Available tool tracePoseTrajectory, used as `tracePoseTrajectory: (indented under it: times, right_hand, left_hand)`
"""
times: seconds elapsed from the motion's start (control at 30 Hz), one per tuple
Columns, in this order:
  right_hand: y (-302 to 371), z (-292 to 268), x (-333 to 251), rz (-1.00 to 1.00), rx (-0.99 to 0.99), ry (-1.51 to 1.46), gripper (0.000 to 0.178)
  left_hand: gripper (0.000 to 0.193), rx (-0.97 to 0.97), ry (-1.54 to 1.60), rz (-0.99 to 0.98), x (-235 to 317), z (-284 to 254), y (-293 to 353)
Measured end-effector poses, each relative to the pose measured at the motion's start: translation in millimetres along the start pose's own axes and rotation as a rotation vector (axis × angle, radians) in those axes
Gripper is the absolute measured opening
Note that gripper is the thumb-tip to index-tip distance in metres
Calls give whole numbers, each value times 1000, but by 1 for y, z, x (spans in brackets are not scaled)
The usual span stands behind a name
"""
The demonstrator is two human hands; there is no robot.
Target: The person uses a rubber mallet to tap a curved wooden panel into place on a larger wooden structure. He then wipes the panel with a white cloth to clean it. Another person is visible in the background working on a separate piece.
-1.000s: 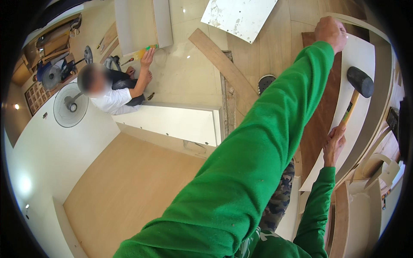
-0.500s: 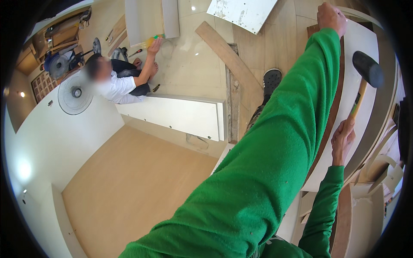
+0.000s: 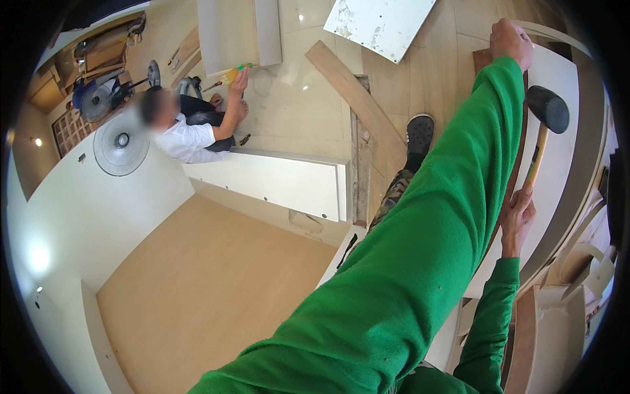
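Note:
My right hand [image 3: 518, 224] is wrapped round the wooden handle of a black-headed rubber mallet [image 3: 548, 109]. The mallet's head points away from me, over a long white panel [image 3: 554, 157] with a reddish-brown edge. At the far end of that panel is my left hand [image 3: 512, 44], its fingers curled closed. What they hold, if anything, is hidden from view. My left arm, in a green sleeve [image 3: 394, 256], stretches across the picture and covers part of the panel's left side.
On the left a person in a white shirt [image 3: 190, 134] crouches by a white cabinet part [image 3: 275, 180], holding a yellowish bottle [image 3: 231, 75]. A standing fan [image 3: 122, 141] is beside them. A wooden plank [image 3: 354, 102] and a stained white board [image 3: 380, 26] lie on the floor.
The mallet has swung slightly left, its head nearer the panel's brown edge. My left hand stays at the panel's far end. The view has shifted a little.

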State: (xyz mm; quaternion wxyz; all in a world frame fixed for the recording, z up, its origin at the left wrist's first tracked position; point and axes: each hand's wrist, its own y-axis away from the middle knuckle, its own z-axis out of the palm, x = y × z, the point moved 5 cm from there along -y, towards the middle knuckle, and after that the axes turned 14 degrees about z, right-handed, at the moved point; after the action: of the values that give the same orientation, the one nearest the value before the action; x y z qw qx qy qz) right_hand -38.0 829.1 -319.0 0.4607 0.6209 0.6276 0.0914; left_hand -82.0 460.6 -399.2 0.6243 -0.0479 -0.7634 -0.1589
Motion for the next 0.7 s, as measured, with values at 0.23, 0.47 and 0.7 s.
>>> tracePoseTrajectory:
  times: [0.23, 0.47, 0.7]
  right_hand:
    - [-7, 1, 8, 68, -39, -32, 69]
    - [-2, 4, 6, 148, -111, -63, 67]
    - [13, 5, -18, 231, -195, -124, 67]
  left_hand:
    - [12, -9, -30, 43, 7, 0, -1]
    - [23, -38, -31, 48, 10, -7, 9]
    - [64, -231, -101, 149, -42, -54, 59]
